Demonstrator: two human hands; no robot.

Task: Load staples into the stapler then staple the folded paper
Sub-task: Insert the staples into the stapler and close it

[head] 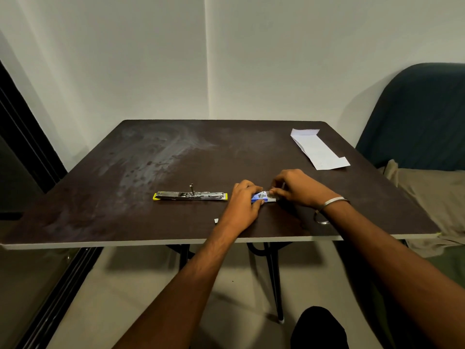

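You're at the staple-fetching step — your left hand (245,200) grips the small blue staple box (259,196) while your right hand (293,188) pinches its white tray. The stapler (190,195) lies opened flat just left; the folded paper (318,149) waits far right. Next — lift a strip cleanly.

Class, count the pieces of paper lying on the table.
2: the folded paper at the far right corner, and a small scrap by the left wrist near the front edge. The hands may hide more.
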